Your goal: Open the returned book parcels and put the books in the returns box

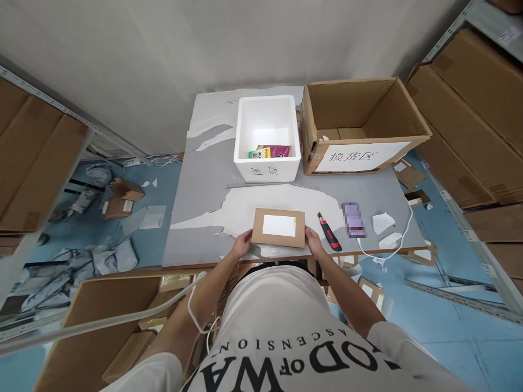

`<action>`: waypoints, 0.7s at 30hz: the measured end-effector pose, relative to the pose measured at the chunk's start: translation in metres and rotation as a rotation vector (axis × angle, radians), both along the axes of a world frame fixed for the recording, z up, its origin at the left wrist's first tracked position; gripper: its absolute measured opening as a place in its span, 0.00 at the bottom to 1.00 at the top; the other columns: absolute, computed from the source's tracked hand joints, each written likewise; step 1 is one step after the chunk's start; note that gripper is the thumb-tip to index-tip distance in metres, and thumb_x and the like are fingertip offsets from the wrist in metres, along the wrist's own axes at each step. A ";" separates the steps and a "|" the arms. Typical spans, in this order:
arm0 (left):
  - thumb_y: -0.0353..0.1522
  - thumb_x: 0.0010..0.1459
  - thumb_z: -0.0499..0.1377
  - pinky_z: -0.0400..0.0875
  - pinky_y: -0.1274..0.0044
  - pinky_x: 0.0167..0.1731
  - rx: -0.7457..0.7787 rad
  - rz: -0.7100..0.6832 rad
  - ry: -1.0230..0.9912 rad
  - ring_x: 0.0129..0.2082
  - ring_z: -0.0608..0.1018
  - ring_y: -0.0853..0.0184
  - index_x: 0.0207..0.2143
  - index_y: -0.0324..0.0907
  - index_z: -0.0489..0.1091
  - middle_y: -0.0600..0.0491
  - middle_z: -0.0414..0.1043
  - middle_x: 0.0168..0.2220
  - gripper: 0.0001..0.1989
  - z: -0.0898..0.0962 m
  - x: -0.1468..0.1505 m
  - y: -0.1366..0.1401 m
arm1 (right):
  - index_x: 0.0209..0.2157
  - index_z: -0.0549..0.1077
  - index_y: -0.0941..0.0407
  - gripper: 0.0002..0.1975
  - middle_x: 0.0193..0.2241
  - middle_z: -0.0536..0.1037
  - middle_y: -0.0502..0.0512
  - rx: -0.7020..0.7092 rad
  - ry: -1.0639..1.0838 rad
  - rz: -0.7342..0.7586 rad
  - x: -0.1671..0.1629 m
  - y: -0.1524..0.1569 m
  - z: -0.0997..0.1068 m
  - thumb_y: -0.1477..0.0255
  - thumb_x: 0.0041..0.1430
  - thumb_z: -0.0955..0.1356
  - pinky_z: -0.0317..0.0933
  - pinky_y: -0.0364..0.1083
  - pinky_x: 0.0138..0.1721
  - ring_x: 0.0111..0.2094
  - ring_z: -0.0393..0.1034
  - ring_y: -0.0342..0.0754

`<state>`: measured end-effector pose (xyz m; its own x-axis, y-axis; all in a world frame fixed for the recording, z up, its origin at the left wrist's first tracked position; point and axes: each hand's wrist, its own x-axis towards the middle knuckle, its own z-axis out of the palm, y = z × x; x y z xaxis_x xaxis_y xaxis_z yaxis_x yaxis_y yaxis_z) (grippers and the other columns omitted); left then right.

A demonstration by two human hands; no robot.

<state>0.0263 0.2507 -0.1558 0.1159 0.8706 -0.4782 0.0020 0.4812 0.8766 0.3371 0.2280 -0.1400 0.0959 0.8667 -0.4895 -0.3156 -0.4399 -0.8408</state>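
Note:
A small brown cardboard box [257,231] with a white label on its top face is held between my two hands over the front of the table. My left hand [242,243] grips its left edge, and my right hand [312,241] grips the right edge. Parts of the fingers are hidden beneath the box. Just right of my right hand lies a red and black utility knife [329,232]. Whether the box rests on the table or is lifted slightly, I cannot tell.
Behind stand a white foam box [267,170] with colourful packets inside and a large open carton [368,158] with a handwritten label. A purple phone [353,220] with a white cable and paper scraps [383,222] lie right. An open carton [110,294] sits below left.

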 end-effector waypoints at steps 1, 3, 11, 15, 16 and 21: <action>0.33 0.37 0.67 0.54 0.59 0.62 0.024 -0.061 0.013 0.60 0.67 0.51 0.51 0.39 0.72 0.45 0.71 0.55 0.33 -0.001 -0.004 -0.003 | 0.45 0.75 0.52 0.22 0.49 0.77 0.57 -0.017 0.000 -0.023 0.003 -0.005 -0.005 0.55 0.53 0.66 0.63 0.55 0.54 0.52 0.71 0.54; 0.31 0.36 0.67 0.52 0.60 0.63 0.069 -0.157 0.041 0.61 0.65 0.51 0.54 0.38 0.70 0.45 0.69 0.57 0.37 -0.002 -0.008 -0.009 | 0.47 0.74 0.51 0.22 0.53 0.74 0.57 -0.022 -0.043 -0.033 0.008 -0.016 -0.014 0.58 0.51 0.67 0.59 0.56 0.58 0.54 0.69 0.54; 0.43 0.43 0.67 0.61 0.60 0.58 0.116 -0.143 0.076 0.58 0.69 0.51 0.56 0.38 0.67 0.42 0.70 0.55 0.38 0.015 0.004 -0.014 | 0.55 0.68 0.51 0.29 0.55 0.72 0.55 0.137 -0.327 0.258 -0.001 -0.041 -0.015 0.69 0.48 0.68 0.57 0.57 0.60 0.57 0.65 0.54; 0.50 0.49 0.62 0.67 0.67 0.53 0.177 -0.077 0.141 0.52 0.74 0.55 0.53 0.35 0.70 0.42 0.73 0.53 0.35 0.040 0.002 -0.011 | 0.51 0.70 0.52 0.24 0.53 0.74 0.57 0.203 -0.343 0.214 -0.005 -0.029 0.015 0.58 0.55 0.66 0.59 0.54 0.58 0.57 0.65 0.53; 0.51 0.50 0.60 0.68 0.68 0.51 0.180 -0.059 0.196 0.50 0.76 0.56 0.51 0.34 0.71 0.42 0.75 0.50 0.34 0.047 0.001 -0.009 | 0.49 0.71 0.53 0.23 0.50 0.75 0.59 0.183 -0.375 0.209 -0.005 -0.024 0.022 0.56 0.56 0.65 0.60 0.54 0.56 0.55 0.68 0.54; 0.52 0.54 0.55 0.69 0.73 0.37 0.178 -0.023 0.560 0.37 0.77 0.59 0.36 0.36 0.78 0.48 0.79 0.34 0.28 0.067 0.002 0.002 | 0.36 0.72 0.55 0.23 0.39 0.79 0.61 0.027 -0.640 0.222 -0.011 -0.002 0.042 0.50 0.55 0.63 0.64 0.55 0.47 0.42 0.73 0.56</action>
<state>0.0284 0.2531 -0.0884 -0.0922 0.9434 -0.3185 0.4972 0.3208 0.8062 0.3261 0.2259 -0.0978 0.1776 0.9103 -0.3739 0.3434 -0.4134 -0.8433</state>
